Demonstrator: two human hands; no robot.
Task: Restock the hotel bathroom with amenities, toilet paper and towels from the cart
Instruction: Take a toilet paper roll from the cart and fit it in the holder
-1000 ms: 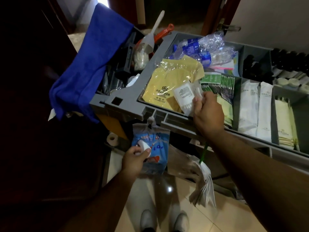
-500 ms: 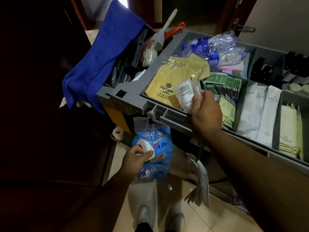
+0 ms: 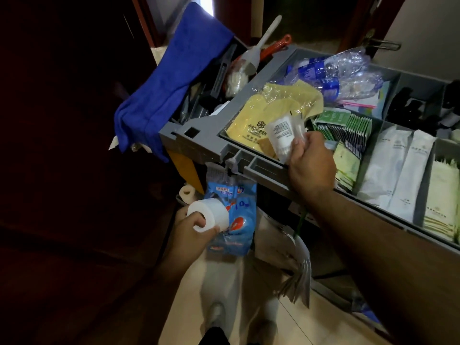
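A grey housekeeping cart (image 3: 199,143) fills the upper right, its top tray split into compartments of wrapped amenities. My right hand (image 3: 311,168) grips a small white amenity tube (image 3: 283,136) just above the tray's front edge, over yellow packets (image 3: 251,120). Low beside the cart, my left hand (image 3: 191,230) holds a white toilet paper roll (image 3: 211,216) in front of a blue bag (image 3: 236,227) that hangs from the cart.
A blue cloth (image 3: 174,78) drapes over the cart's left end. Crushed water bottles (image 3: 336,75), green sachets (image 3: 348,125) and white and cream sachets (image 3: 408,173) lie in the tray. Another roll (image 3: 186,192) sits low by the cart. Dark furniture stands at left; tiled floor below.
My left hand has turned the toilet paper roll so more of it shows. My right hand still holds the tube at the tray's edge. The view has shifted slightly.
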